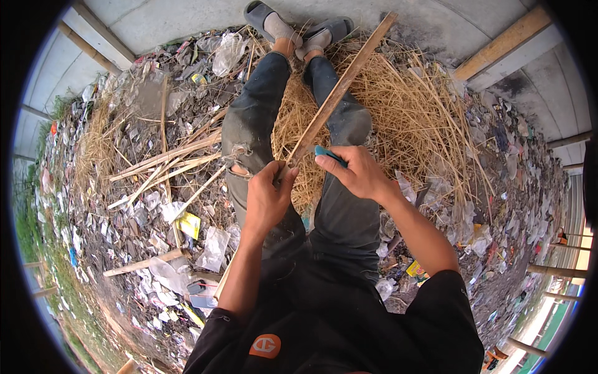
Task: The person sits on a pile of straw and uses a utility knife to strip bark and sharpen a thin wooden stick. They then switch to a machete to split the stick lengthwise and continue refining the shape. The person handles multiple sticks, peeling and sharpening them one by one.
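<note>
A long flat bamboo strip [344, 86] slants from my lap up past my feet to the right. My left hand [269, 194] is closed around its near end, thumb and fingers pinching it. In my right hand [361, 175] is a cutter knife with a teal handle [330, 156], held close beside the strip a little above my left hand. Whether the blade touches the bamboo cannot be made out. Thin straw-coloured shavings [299, 134] lie heaped between and beside my legs, which stretch out in worn jeans [255, 106].
Cut bamboo sticks [180, 156] lie in a loose pile to my left, with a short bamboo piece [146, 262] nearer. More shavings [405, 100] spread right of my legs. Plastic litter [215, 248] covers the ground. A grey wall [187, 15] with bamboo props [504, 42] stands beyond my feet.
</note>
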Motion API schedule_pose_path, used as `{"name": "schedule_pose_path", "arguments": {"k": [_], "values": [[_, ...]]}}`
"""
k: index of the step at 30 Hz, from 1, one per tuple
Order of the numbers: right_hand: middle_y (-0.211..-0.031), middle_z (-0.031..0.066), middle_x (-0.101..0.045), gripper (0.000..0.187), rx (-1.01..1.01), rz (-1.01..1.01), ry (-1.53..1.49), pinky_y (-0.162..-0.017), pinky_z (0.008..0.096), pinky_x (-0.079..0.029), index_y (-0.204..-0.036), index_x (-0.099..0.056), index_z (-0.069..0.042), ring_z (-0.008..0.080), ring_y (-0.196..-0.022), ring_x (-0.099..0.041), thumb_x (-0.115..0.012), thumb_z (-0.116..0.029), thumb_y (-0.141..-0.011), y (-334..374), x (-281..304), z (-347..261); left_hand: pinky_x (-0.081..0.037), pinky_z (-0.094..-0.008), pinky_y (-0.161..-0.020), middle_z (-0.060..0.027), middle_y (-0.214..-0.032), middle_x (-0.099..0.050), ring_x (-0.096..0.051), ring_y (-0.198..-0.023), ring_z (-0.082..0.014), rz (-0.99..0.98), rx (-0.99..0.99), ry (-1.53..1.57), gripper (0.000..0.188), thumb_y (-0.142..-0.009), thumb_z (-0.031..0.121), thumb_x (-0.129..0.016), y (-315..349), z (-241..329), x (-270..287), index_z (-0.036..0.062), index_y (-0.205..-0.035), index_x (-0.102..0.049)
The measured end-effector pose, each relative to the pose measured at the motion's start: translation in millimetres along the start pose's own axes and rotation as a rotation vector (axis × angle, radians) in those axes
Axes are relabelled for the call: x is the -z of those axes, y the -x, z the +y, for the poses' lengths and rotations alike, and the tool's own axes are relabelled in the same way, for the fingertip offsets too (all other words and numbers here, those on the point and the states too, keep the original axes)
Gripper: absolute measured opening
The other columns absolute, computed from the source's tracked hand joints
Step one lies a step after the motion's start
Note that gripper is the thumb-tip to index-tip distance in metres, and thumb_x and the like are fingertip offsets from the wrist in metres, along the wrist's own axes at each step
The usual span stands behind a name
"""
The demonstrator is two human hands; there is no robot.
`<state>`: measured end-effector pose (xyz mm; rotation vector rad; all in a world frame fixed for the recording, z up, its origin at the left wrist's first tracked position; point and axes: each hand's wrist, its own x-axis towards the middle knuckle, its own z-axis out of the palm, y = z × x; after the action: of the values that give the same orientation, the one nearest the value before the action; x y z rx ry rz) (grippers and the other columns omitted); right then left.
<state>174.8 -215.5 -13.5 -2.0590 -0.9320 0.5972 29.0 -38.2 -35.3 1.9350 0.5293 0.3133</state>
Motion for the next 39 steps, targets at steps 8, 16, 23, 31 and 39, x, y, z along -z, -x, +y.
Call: {"name": "schedule_pose_path", "arguments": {"k": [8, 16, 23, 31, 39], "values": [[-0.055, 0.0177, -0.054, 0.062, 0.094, 0.174, 0.256, -0.052, 0.0452, -0.042, -0.077, -0.062, -0.001, 0.038, -0.052, -0.055, -0.057, -0.058, -0.1, 2, -41, 12, -0.045, -0.0363, -0.056, -0.0184, -0.064, -0.059, -0.054, -0.054, -0.0218, 0.011, -0.073, -0.065, 0.024, -0.093, 0.016, -0.073, 3, 12, 1, -0.006, -0.088, -0.065], [-0.057, 0.0131, -0.055, 0.068, -0.266, 0.326, 0.288, -0.055, 0.0463, -0.043, -0.074, -0.063, -0.001, 0.0294, -0.053, -0.056, -0.049, -0.062, -0.103, -44, 44, 71, -0.046, -0.0371, -0.058, -0.0195, -0.068, -0.061, -0.053, -0.056, -0.0239, -0.071, 0.072, -0.097, 0.025, -0.094, 0.018, -0.072, 40, 4, 1, -0.0065, -0.089, -0.067], [-0.055, 0.0029, -0.045, 0.063, -0.495, 0.652, 0.361, -0.052, 0.0377, -0.031, -0.072, -0.061, -0.005, 0.0165, -0.05, -0.041, -0.05, -0.059, -0.104, -23, 192, 154, -0.041, -0.0298, -0.056, -0.0036, -0.067, -0.06, -0.049, -0.062, -0.0078, -0.212, 0.187, -0.041, 0.03, -0.098, 0.025, -0.07, 81, -9, 39, -0.0045, -0.095, -0.07], [-0.057, 0.0055, -0.051, 0.052, 0.126, 0.392, 0.373, -0.048, 0.0362, -0.036, -0.08, -0.06, -0.007, 0.0184, -0.05, -0.05, -0.061, -0.055, -0.1, -6, 82, 20, -0.034, -0.0273, -0.054, 0.0003, -0.066, -0.05, -0.042, -0.063, -0.0054, -0.051, 0.037, 0.087, 0.035, -0.103, 0.029, -0.066, 17, 3, 11, -0.0051, -0.094, -0.064], [-0.056, 0.0098, -0.058, 0.046, 0.288, 0.381, 0.417, -0.05, 0.0404, -0.045, -0.086, -0.06, -0.007, 0.0298, -0.051, -0.062, -0.065, -0.051, -0.098, 1, 50, -16, -0.037, -0.0228, -0.06, 0.0044, -0.076, -0.058, -0.047, -0.07, -0.0026, -0.062, 0.002, 0.1, 0.03, -0.104, 0.025, -0.065, -4, 17, 7, -0.0049, -0.102, -0.067]]}}
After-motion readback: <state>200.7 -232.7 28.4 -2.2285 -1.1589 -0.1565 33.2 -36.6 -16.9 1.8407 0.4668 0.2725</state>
